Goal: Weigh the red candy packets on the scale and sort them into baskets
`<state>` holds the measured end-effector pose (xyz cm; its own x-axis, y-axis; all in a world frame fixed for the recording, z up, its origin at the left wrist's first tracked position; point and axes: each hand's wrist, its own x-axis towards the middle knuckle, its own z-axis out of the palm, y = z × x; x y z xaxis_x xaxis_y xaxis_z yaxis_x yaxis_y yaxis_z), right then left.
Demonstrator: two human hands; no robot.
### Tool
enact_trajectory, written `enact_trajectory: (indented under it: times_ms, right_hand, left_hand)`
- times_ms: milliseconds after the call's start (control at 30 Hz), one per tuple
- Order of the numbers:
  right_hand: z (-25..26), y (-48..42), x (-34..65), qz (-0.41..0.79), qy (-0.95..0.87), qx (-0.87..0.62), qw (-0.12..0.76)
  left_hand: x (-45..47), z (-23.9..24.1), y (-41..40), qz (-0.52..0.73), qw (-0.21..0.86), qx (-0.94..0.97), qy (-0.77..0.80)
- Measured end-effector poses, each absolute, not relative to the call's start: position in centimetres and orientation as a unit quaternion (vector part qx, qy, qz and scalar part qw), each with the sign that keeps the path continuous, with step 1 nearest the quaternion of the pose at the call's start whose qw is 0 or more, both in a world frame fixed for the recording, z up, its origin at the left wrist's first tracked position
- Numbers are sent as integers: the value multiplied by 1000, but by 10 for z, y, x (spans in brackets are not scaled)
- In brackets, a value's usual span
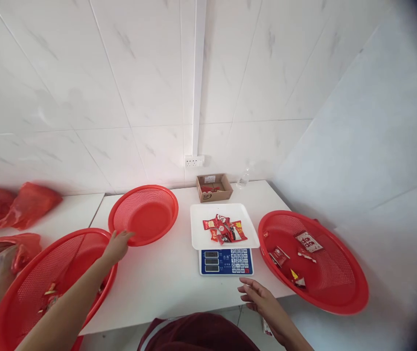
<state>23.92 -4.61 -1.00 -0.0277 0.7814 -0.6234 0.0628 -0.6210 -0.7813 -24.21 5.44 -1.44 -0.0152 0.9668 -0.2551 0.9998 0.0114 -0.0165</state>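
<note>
My left hand [119,246] is at the near rim of the red plastic basket [149,239], with its fingers hooked over the edge. That basket holds nothing. In front of the scale, my right hand [261,298] hovers with its fingers apart and nothing in them. The digital scale [226,262] has a blue keypad panel and a white tray [201,239]. A small pile of red-wrapped snack packets [226,229] lies on the tray. Its display digits are too small to read.
A red basket [314,302] with several packets overhangs the table's right edge. Another red basket [14,287] with packets stands below my left forearm. At far left a co-worker's hands [2,258] touch a red plastic bag [29,248]. Behind are a cardboard box [216,196] and clear bottle [244,179].
</note>
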Motion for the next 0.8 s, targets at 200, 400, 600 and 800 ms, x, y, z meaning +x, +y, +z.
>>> enact_trajectory:
  times_ms: [200, 400, 600, 800]
  right_hand:
    - [-21, -29, 227, 613, -386, -635, 269]
    - [-22, 24, 202, 409, -599, -655, 214]
    - [-17, 70, 159, 140, -754, -637, 84]
    - [-25, 89, 140, 66, -739, -670, -37]
  left_hand:
    - [-176, -35, 32, -5, 162, 721, 674]
    - [-153, -53, 5, 65, 187, 737, 646]
    - [-150, -41, -24, 64, 240, 743, 621]
    - [-158, -27, -38, 39, 253, 740, 622]
